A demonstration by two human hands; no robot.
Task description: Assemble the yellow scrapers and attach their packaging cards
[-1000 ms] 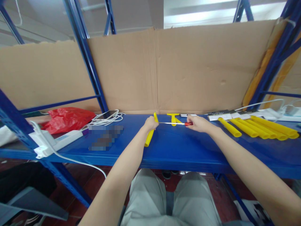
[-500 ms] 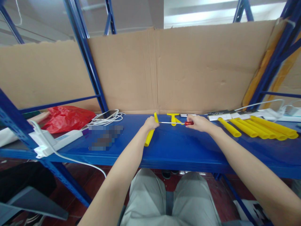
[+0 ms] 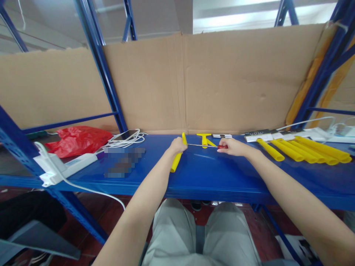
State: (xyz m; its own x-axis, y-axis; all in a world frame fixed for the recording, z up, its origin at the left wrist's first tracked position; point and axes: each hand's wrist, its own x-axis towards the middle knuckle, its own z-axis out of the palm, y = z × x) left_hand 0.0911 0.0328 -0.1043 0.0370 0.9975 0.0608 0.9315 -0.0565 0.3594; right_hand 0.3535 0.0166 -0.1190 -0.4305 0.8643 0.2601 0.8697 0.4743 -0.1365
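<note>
My left hand (image 3: 178,146) is closed round a yellow scraper-like tool (image 3: 176,162), whose tubular handle points toward me. A screwdriver (image 3: 222,146) with a red handle is gripped in my right hand (image 3: 232,147). Its thin metal shaft runs left, level with the shelf, and the tip meets the yellow tool beside my left fingers; the exact contact point is too small to make out. Behind the shaft lies a T-shaped yellow scraper (image 3: 204,140), with another yellow piece (image 3: 211,142) beside it.
Several yellow-handled scrapers (image 3: 310,149) lie in a row on the blue shelf (image 3: 205,173) at right. A small black-and-white item (image 3: 222,136) rests at the back. A red plastic bag (image 3: 80,140), white cables (image 3: 129,138) and a power strip (image 3: 80,162) are at left. Cardboard (image 3: 222,81) stands behind.
My right hand has shifted slightly down and left with the screwdriver, tilting its shaft a little. My left hand stays in place. At far left, what looks like another person's arm has left the view.
</note>
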